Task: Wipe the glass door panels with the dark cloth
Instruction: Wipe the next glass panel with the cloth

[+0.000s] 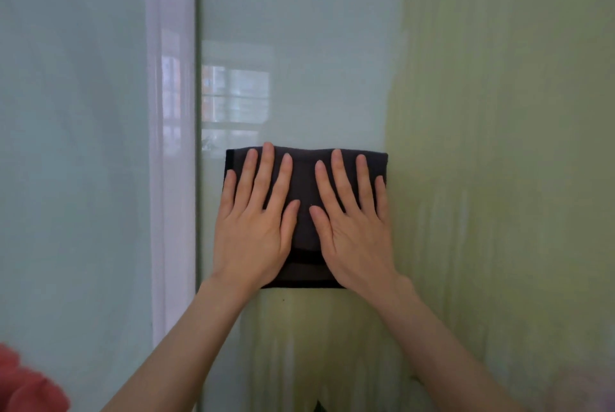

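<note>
Bare left forearm point(179, 345) and bare right forearm point(442, 345) nearest the lens, slanting up from the bottom edge toward each other. Dark grey folded rectangular cloth point(304, 185) pressed flat against the right-hand pale-green glass door panel point(299, 29), near that panel's left edge, about mid-height in view. Left hand point(253, 228) flat on the cloth's left half, right hand point(356, 232) flat on its right half. Both hands spread wide, fingers straight and pointing up, thumbs close but apart, nothing clenched. Yellow-green streaked patch point(499, 112) on the glass to the right of and below the cloth. Window reflection point(233, 99) just above the cloth's upper left corner. Pale lilac-white vertical frame strip point(171, 178) left of that panel, then a second pale-green glass panel point(66, 112). Blurred coral-red fabric point(23, 381) in the bottom-left corner.
</note>
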